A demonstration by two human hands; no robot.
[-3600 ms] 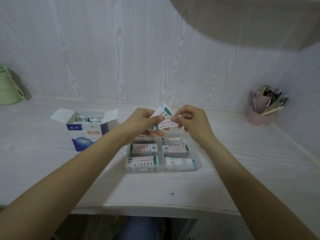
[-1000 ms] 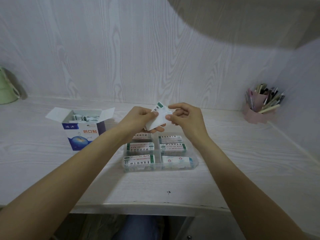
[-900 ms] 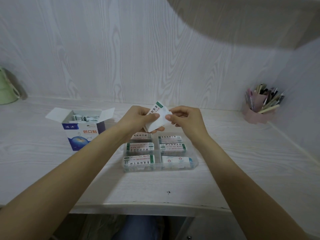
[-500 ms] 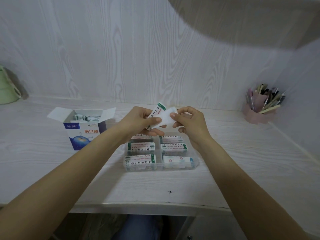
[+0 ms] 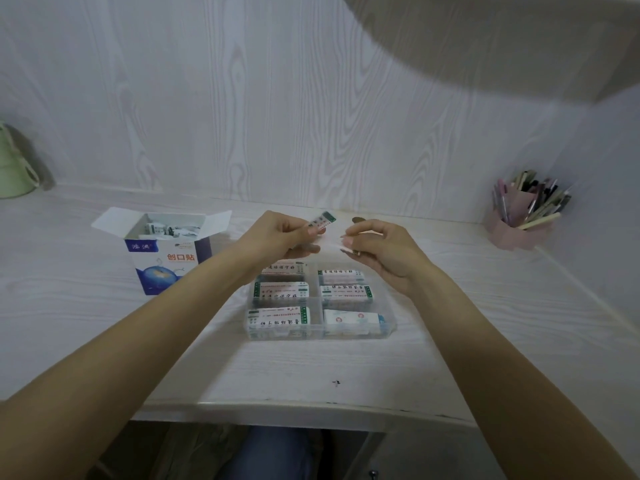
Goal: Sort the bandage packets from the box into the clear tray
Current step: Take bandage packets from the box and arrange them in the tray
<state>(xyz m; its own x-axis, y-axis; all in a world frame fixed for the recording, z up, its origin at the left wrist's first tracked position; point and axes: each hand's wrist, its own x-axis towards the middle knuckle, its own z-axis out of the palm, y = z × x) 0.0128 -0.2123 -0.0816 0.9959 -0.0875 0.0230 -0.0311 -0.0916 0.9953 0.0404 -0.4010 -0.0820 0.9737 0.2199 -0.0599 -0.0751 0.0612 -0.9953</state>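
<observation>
Head view, nearest first: two bare forearms reach forward over the pale wood-grain counter (image 5: pixel 104 306), whose front edge runs across the bottom. Beyond the edge sits the clear tray (image 5: pixel 389 329), divided into compartments in two columns; stacks of bandage packets (image 5: pixel 278 318) lie flat in them, most with green-edged print, while the near right compartment holds a stack with a red mark and blue end. Just above the tray's far side, both hands meet around a small stack of packets (image 5: pixel 323 221). The left hand (image 5: pixel 282 235) pinches the stack between thumb and fingers, a green-ended packet sticking up to the right. The right hand (image 5: pixel 379 247) has its fingers curled, pinching the white edge of a packet at the stack's right side. To the left, well apart from the tray, stands the open box (image 5: pixel 166 251), blue and white with red characters, flaps spread, loose packets inside. Farther back, a pink pen holder (image 5: pixel 517 223) stands at the right wall and a pale green container (image 5: pixel 14 174) at the far left.
</observation>
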